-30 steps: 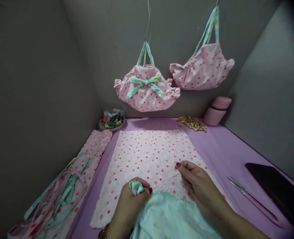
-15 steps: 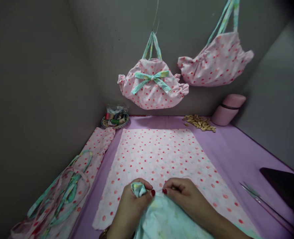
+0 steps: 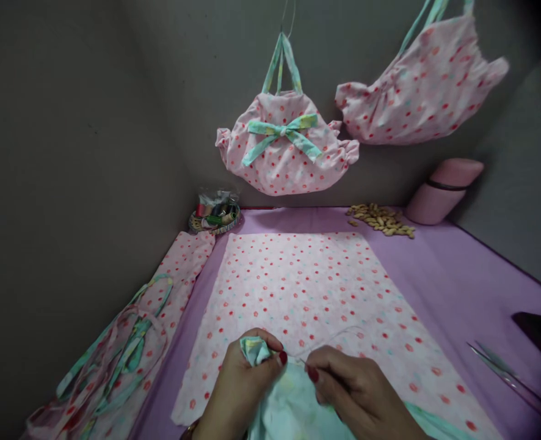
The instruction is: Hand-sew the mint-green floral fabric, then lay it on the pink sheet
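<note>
My left hand (image 3: 240, 382) is closed on a mint-green cloth (image 3: 295, 400), pinching its upper edge between thumb and forefinger. A folded bit of this cloth pokes up over the hand. Just to the right, my right hand (image 3: 359, 388) pinches a thin sewing needle (image 3: 303, 362) whose tip points at the cloth edge. Pale thread (image 3: 339, 334) loops out above the fingers. Under both hands lies a pink cloth with red dots (image 3: 293, 281), spread flat on the purple table cover (image 3: 439, 269).
Scissors (image 3: 494, 370) and a dark flat object (image 3: 540, 336) lie at right. Peanuts (image 3: 380, 220) and a pink bottle (image 3: 444, 192) are at the back, with a thread basket (image 3: 215, 219) at back left. Ribbons (image 3: 133, 342) lie left. Two dotted bags (image 3: 284, 171) hang above.
My right hand has moved slightly right and turned, so the needle now shows between its fingers. My left hand keeps its hold on the cloth. The view has shifted a little.
</note>
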The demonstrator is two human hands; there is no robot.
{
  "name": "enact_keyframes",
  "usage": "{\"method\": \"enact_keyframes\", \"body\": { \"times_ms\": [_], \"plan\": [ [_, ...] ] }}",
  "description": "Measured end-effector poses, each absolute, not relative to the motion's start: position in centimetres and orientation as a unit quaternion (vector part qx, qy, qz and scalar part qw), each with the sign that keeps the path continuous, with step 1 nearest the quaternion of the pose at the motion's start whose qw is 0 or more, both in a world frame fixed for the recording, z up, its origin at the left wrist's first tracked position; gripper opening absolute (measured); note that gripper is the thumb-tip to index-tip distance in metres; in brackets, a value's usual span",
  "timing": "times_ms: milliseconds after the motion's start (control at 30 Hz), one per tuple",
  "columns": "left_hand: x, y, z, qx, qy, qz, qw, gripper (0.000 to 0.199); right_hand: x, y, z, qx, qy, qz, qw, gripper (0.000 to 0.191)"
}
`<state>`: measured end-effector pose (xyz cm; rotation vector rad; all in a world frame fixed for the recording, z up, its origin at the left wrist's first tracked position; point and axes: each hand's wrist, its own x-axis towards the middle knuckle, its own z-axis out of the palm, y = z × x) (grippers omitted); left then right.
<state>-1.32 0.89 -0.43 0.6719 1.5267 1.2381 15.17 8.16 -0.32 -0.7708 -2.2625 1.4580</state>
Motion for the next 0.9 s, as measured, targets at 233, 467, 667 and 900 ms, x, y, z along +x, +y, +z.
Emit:
{"method": "enact_keyframes", "body": {
  "times_ms": [233,467,667,900],
  "plan": [
    [-1.5,0.9,-0.2,0.308,0.658,0.483,0.489,0.009,15.0,9.0,-1.5,-0.29,-0.816,0.488,0.107,0.025],
    [-1.5,1.2,0.0,0.279,0.659,0.487,0.501,0.013,15.2,8.6,-1.2,-0.288,-0.821,0.477,0.121,0.027],
    [-1.6,1.3,-0.2,0.278,0.657,0.485,0.506,0.01,15.0,8.5,-1.7,-0.294,-0.817,0.49,0.074,0.026],
    [-1.6,1.2,0.1,0.271,0.664,0.48,0.505,0.011,14.9,8.6,-1.7,-0.305,-0.808,0.5,0.066,0.033]
  ]
}}
